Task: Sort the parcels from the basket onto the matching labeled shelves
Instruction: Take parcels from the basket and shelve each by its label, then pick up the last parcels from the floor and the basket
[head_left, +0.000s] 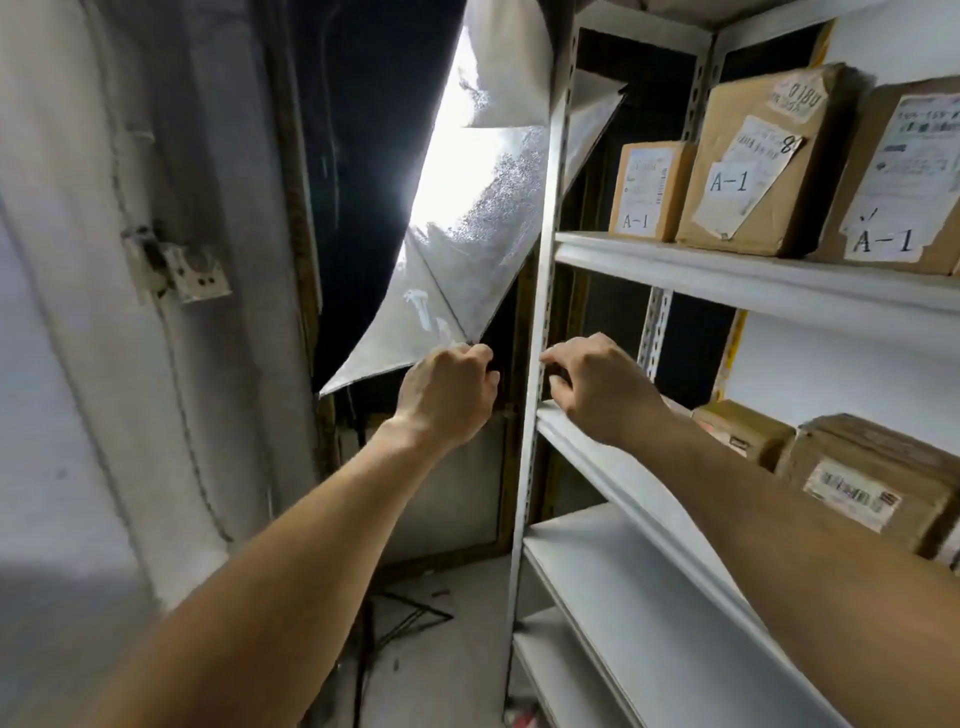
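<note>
Two bare forearms reach up from the bottom of the frame toward its middle. The left hand (451, 391) has its fingers curled and pinches the lower corner of a silvery reflective sheet (467, 249), which hangs down from the top centre with bright light glaring behind it. The right hand (597, 387), just right of centre, has its fingers bent around the white upright post (545, 291) of the shelf rack, at the height of the middle shelf (623, 483); whether it truly grips the post or only touches it I cannot tell.

On the upper shelf (753, 270), at the upper right, three brown cardboard parcels stand side by side, each with a paper label reading A-1: a small parcel (649, 189), a larger tilted parcel (763, 161) and a third parcel (904, 176) cut off by the right edge. At the right edge, on the middle shelf, sit two more brown boxes (872, 478). A grey wall (130, 260) fills the left side.
</note>
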